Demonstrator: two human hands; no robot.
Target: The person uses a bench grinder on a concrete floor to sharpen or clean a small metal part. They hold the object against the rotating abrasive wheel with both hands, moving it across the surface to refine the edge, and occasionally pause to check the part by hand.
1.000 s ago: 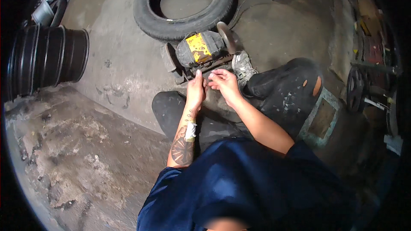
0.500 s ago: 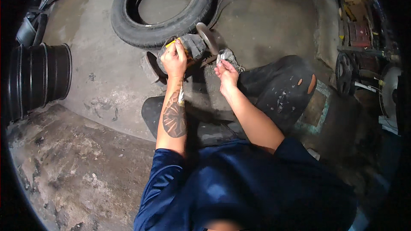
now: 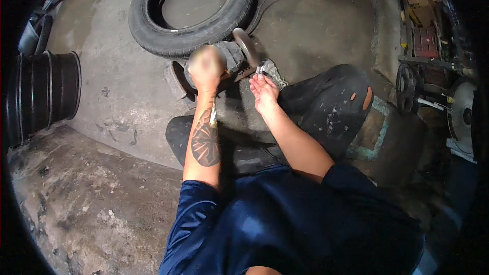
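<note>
A bench grinder (image 3: 230, 57) with a dark body stands on the floor before my crossed legs. One round wheel (image 3: 246, 47) is at its right end, and a wider guarded wheel (image 3: 178, 81) at its left. My left hand (image 3: 206, 69) is over the left part of the body; blur hides its fingers. Just below the right wheel is my right hand (image 3: 264, 91), palm partly up and fingers curled together. Something small and dark shows at its fingertips, too small to name. Beside those fingertips lies a crumpled whitish-grey bag or cloth (image 3: 275, 74).
A tyre (image 3: 140, 25) lies flat right behind the grinder. A dark cable (image 3: 261, 7) runs along the floor past it. Black wheel rims (image 3: 51, 91) stand at the left. On the right are a loaded shelf (image 3: 425, 61) and a fan (image 3: 461, 107).
My right hand has drawn slightly left and down, turning more palm up, its pinch loosened. My left hand stays over the grinder, now blurred. The view has shifted a little.
</note>
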